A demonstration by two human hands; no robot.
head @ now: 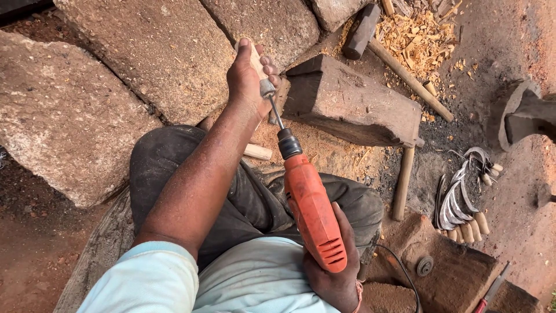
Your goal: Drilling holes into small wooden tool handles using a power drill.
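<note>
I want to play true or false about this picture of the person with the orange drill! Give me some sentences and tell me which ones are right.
1. The right hand holds an orange drill. True.
2. The left hand is empty. False: it grips a pale wooden handle, and the drill bit points into its metal-ringed end.
3. A bunch of curved sickle blades with wooden handles lies on the ground to the right. True.
4. The hammer rests on the person's lap. False: it lies on the ground at the top, beside the wood shavings.
5. The drill is blue. False: it is orange with a black chuck.
</note>
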